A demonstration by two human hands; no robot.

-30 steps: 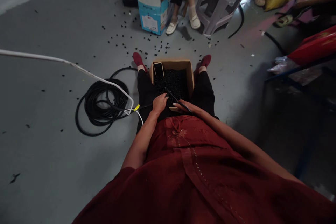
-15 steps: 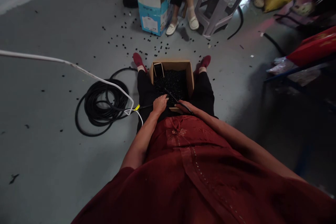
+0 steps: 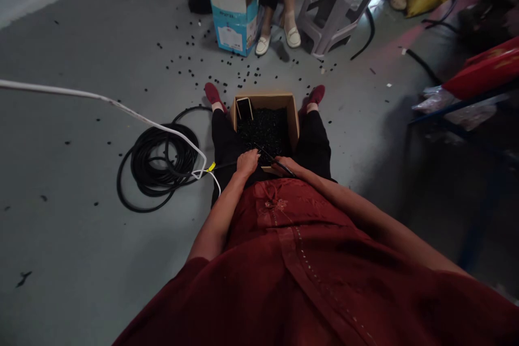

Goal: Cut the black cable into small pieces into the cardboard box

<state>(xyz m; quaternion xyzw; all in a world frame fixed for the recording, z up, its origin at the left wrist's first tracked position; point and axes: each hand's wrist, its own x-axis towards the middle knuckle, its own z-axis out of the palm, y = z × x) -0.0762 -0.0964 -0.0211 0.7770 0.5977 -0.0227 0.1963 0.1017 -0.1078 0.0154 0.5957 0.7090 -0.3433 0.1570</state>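
Note:
My left hand (image 3: 247, 161) is closed around a black rubber hose (image 3: 227, 165) at the near edge of an open cardboard box (image 3: 292, 111). That hose runs left past a yellow tag to a loose coil (image 3: 140, 159) on the floor. In my right hand (image 3: 287, 164) is a long, thin black tool (image 3: 265, 153), apparently scissors; its tip points up and left, close to my left fingertips. Small black cut pieces (image 3: 267, 124) fill the box between my legs. A phone (image 3: 244, 109) leans in its far left corner. The hose end at my fingers is too dark to make out.
A white cable (image 3: 109, 100) crosses from the left to the tag. Black bits are scattered over the floor ahead. Beyond stand a blue carton (image 3: 231, 24), a seated person's feet (image 3: 292, 37) and a grey plastic stool (image 3: 324, 16). At right is a blue frame (image 3: 466, 101) with a red bag.
My right fingers have drawn in around the tool, and its handle has shifted slightly left. My left hand stays nearly in place. The view has moved a little.

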